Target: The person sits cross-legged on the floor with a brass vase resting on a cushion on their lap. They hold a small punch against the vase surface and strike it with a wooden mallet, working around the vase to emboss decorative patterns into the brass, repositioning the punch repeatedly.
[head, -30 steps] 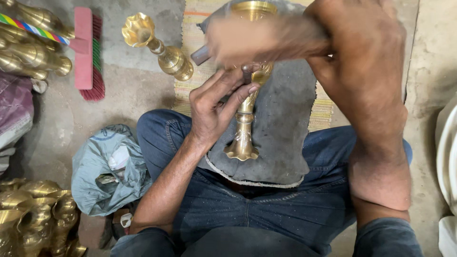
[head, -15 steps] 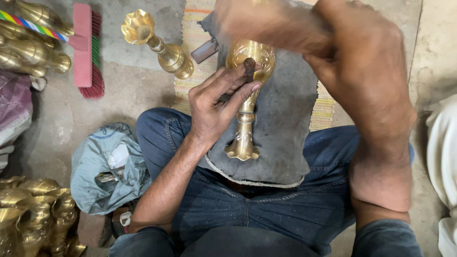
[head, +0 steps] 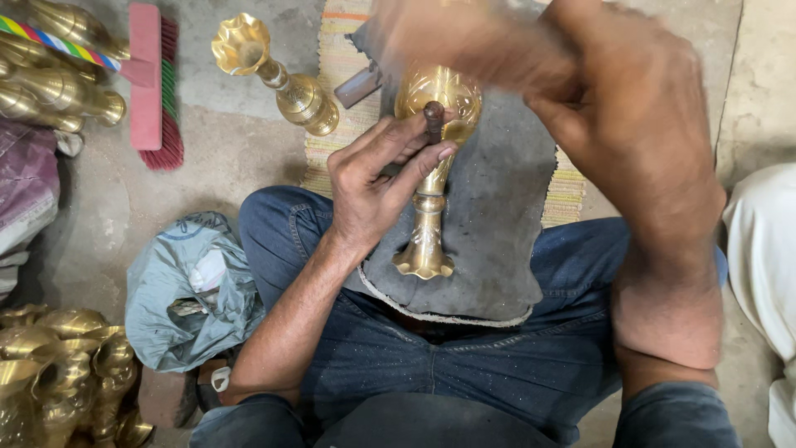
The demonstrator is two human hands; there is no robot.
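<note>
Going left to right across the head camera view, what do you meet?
Pink-backed brush → grey plastic bag → loose brass vase → left hand → brass vase on the lap → right hand → white cloth.

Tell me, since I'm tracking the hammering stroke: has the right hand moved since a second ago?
Yes. The right hand has swung rightward and slightly down, away from the brush, uncovering the brass vase; its fingers are blurred.

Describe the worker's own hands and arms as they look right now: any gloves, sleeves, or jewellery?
Both are bare: no gloves, and no sleeves reach the forearms. The left hand shows no ring or watch, and its forearm is uncovered up to the elbow. The right hand is motion-blurred toward its fingers, so small details there cannot be told; its wrist and forearm carry no band.
</note>
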